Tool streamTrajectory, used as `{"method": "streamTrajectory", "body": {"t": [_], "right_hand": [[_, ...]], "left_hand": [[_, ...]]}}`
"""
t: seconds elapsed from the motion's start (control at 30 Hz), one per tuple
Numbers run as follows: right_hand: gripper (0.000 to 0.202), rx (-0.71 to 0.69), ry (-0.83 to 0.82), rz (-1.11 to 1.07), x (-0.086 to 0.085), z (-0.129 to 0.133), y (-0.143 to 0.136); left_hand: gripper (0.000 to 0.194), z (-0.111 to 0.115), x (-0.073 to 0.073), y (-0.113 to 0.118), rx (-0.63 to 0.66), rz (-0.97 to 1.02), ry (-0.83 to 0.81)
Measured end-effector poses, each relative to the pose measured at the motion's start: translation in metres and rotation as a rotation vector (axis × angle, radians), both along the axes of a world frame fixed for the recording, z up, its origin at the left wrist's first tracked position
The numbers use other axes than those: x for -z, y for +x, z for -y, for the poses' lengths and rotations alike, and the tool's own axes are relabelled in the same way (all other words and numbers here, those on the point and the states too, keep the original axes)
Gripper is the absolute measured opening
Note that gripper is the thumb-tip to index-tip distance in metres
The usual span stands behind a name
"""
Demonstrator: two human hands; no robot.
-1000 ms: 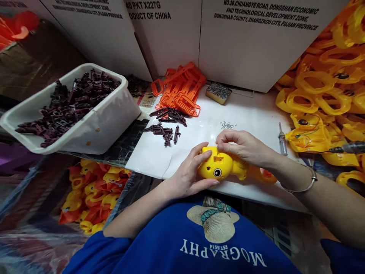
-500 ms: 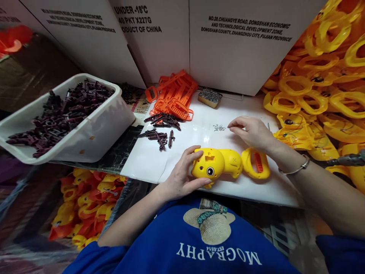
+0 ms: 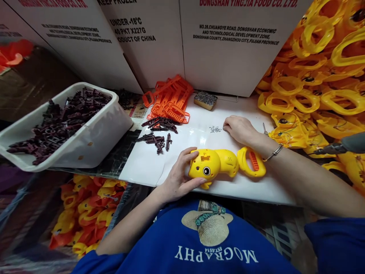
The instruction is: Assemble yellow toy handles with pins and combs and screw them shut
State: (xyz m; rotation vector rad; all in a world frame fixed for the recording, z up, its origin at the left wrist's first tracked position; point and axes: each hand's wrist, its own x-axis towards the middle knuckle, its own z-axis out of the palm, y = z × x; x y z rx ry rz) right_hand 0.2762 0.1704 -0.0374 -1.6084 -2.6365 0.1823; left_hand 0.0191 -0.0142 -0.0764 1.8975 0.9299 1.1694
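A yellow plastic toy [image 3: 228, 163] lies on its side on the white work surface. It has a round head with a big eye, a rectangular slot, and a ring handle with an orange ribbed insert. My left hand [image 3: 182, 172] wraps around the head end, fingers above and thumb below. Beyond the toy, my right hand [image 3: 238, 128] rests with curled fingers, fingertips at the right edge of a small pile of screws [image 3: 215, 129]. Whatever those fingers pinch is hidden.
Dark plastic parts [image 3: 159, 141] and orange frames [image 3: 172, 101] lie left of the screws. A screw-filled tin [image 3: 205, 100] stands behind. A white tub [image 3: 94, 140] holds dark parts. Yellow shells [image 3: 302, 102] heap up right, near a power screwdriver [image 3: 345, 144]. Below left are yellow-orange toys [image 3: 85, 213].
My right hand has turned further palm-down, its fingers curling in at the screws. My left hand keeps its hold on the toy. The whole view has shifted slightly.
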Motion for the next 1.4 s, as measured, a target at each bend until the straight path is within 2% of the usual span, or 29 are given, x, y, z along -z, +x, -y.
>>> {"method": "streamTrajectory", "body": {"t": [0.13,0.3,0.43,0.6,0.73,0.93,1.03,1.13,1.4], "right_hand": [[0.027,-0.023,0.009,-0.007,-0.003,0.002,0.004],[0.026,-0.137,0.006,-0.012,-0.007,0.006,0.005],[0.027,-0.198,0.023,0.027,-0.003,0.004,0.001],[0.029,-0.203,0.06,0.078,0.001,0.005,-0.004],[0.028,-0.205,0.066,0.071,-0.009,0.012,0.005],[0.026,-0.218,0.078,-0.067,-0.019,0.017,0.023],[0.029,-0.222,0.068,-0.042,-0.015,0.013,0.019],[0.03,-0.147,0.058,-0.036,-0.009,0.008,0.009],[0.023,-0.066,0.005,-0.054,0.007,-0.004,-0.003]], "left_hand": [[0.073,0.0,0.001,0.0,0.005,0.013,0.0],[0.073,0.0,0.0,0.0,0.001,-0.003,-0.013],[0.073,0.0,0.0,0.0,0.001,-0.001,-0.005],[0.074,0.0,0.001,0.0,0.014,0.016,-0.018],[0.074,0.001,0.002,0.0,0.023,0.022,-0.027],[0.073,0.001,0.003,0.001,0.031,0.039,-0.022],[0.073,0.001,0.003,0.001,0.03,0.034,-0.013],[0.074,0.001,0.002,0.0,0.028,0.02,-0.006],[0.075,0.001,0.002,-0.001,0.019,0.01,-0.008]]}}
